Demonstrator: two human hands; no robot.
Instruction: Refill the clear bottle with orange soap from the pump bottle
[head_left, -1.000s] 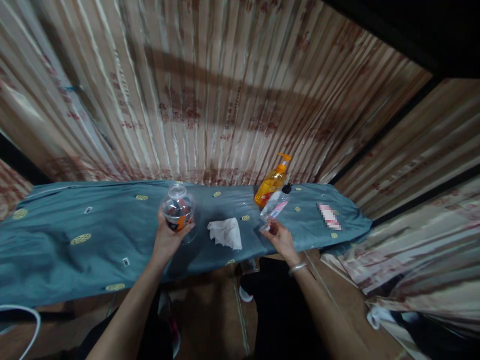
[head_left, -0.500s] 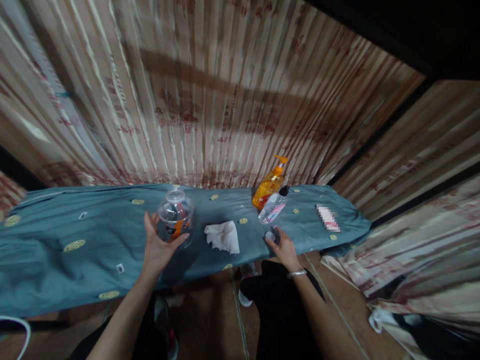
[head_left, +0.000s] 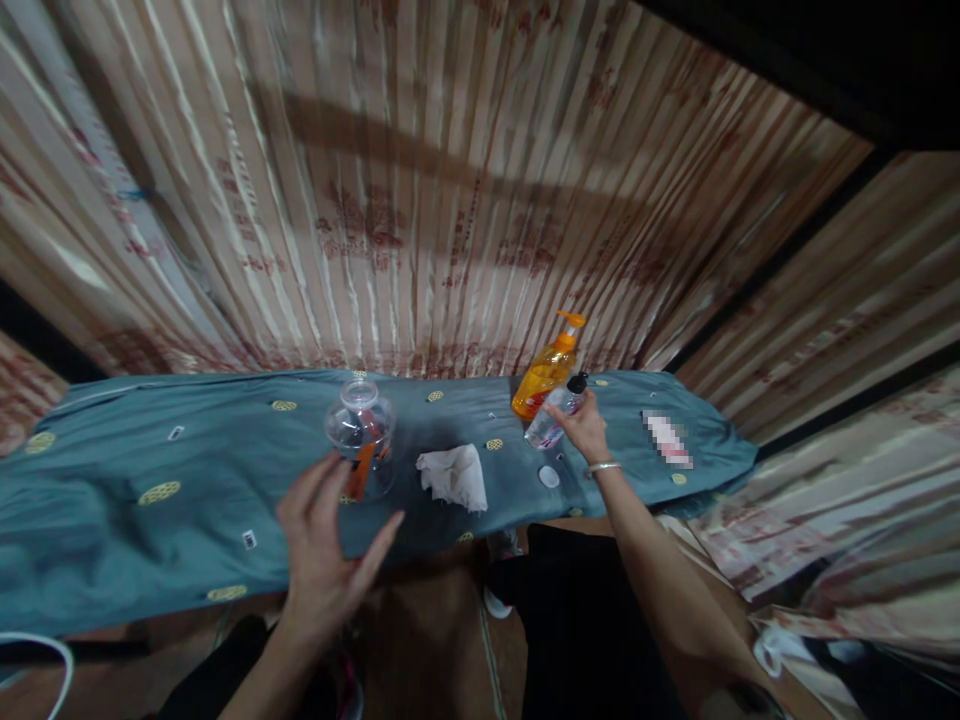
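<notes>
Right hand (head_left: 586,426) has moved from the round white lid (head_left: 549,477), gripping, probably for steadiness, the clear black-topped plastic bottle (head_left: 543,430) at twelve o'clock; left hand (head_left: 321,550) gapes, seven o'clock from the clear plastic jar (head_left: 363,425).

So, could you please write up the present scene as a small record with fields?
left hand: open, at the large clear bottle; contact unclear
right hand: gripping the black-topped bottle
behind that bottle: orange pump bottle
between the hands: crumpled white cloth, round white disc
right end: pixelated item
surface: teal patterned cover
</notes>
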